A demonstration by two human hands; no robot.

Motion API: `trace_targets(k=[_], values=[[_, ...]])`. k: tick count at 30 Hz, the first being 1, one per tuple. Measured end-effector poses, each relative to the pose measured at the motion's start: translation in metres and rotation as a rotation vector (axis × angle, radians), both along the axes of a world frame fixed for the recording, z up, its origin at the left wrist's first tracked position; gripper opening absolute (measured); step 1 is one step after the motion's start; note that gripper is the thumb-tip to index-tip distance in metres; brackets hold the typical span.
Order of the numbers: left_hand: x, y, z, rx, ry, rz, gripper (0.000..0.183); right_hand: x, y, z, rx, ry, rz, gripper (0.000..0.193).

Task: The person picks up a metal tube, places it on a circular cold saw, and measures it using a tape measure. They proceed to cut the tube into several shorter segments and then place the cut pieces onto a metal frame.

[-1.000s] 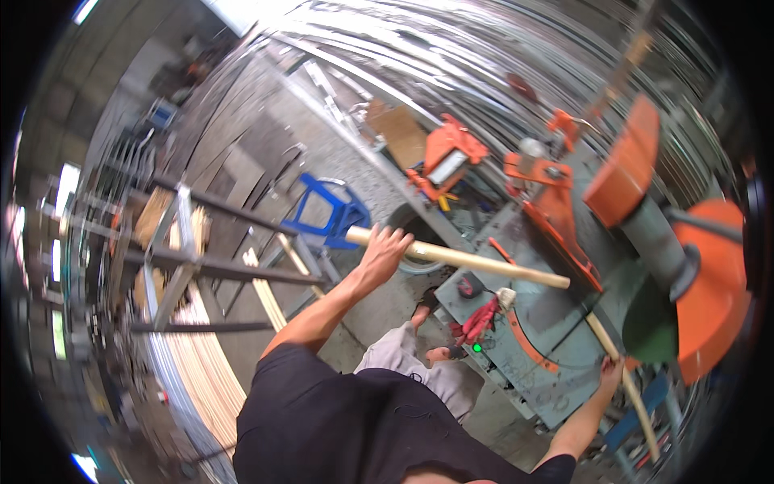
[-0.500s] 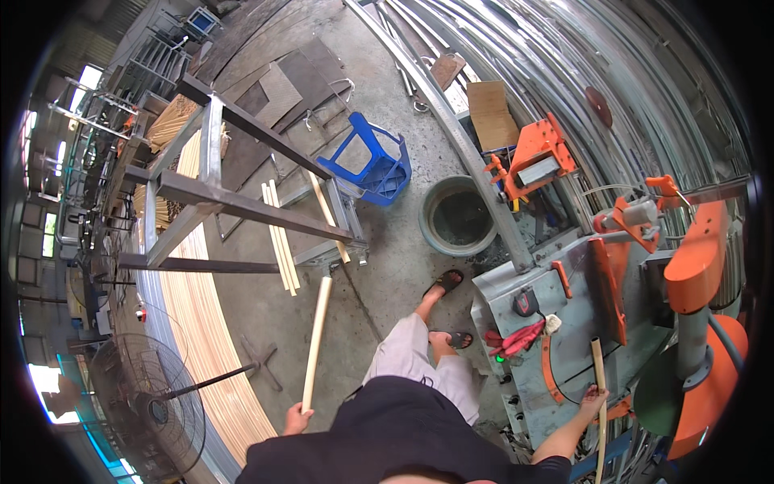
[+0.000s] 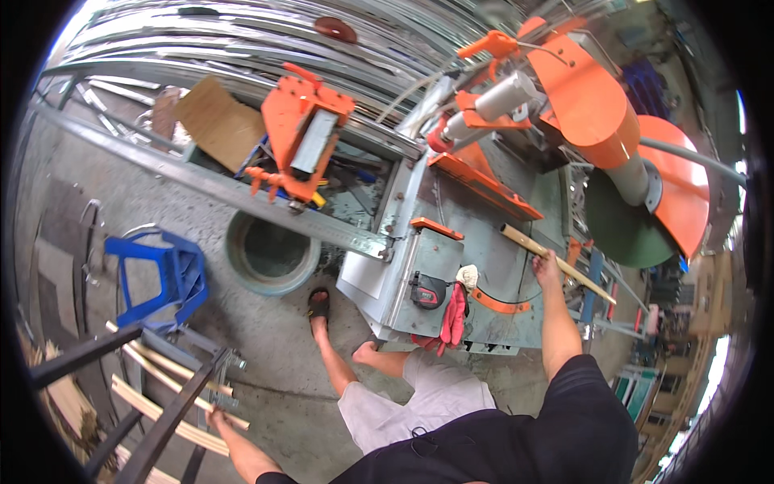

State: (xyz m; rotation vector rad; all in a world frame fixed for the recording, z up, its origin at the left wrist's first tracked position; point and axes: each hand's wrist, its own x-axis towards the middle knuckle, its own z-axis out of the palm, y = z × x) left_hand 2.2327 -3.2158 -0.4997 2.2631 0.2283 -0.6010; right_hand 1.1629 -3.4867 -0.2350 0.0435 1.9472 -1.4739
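My right hand is closed around a pale yellow tube, which lies slanted over the grey table of an orange saw machine. Low on the left, my left hand grips another long pale tube close to its near end. That tube runs out past a dark metal frame, beside several similar tubes. Nearer to me on the machine table lie pink-red gloves and a black-and-red tape measure.
A blue plastic stool lies on the floor at left, near a round grey tub. An orange clamp sits on a metal rail. Long metal profiles are stacked behind. The large green saw disc stands at right.
My view has turned right toward the saw machine. The tube in my right hand now slants across the table. My left hand still holds its tube, now beside the metal frame.
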Motion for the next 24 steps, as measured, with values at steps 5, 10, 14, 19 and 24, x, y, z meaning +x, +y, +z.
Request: trace_targets(k=[5, 10, 14, 19, 24], values=[[0.025, -0.017, 0.029, 0.039, -0.075, -0.199, 0.063, 0.071, -0.058, -0.002, 0.143, 0.114, -0.011, 0.039], [-0.032, 0.004, 0.096, 0.416, -0.064, -0.95, 0.057, 0.191, -0.113, 0.018, 0.027, -0.003, 0.008, 0.036], [-0.13, -0.025, 0.149, 0.272, 0.622, -1.128, 0.045, 0.258, -0.129, 0.07, 0.084, -0.118, 0.396, 0.038], [-0.353, -0.309, 0.387, -0.311, 0.037, -1.691, 0.018, 0.132, -0.049, 0.038, 0.065, -0.018, -0.077, 0.051], [-0.525, -0.504, 0.426, -0.789, -0.727, -2.06, 0.044, 0.069, -0.033, 0.02, 0.134, 0.001, -0.104, 0.048]])
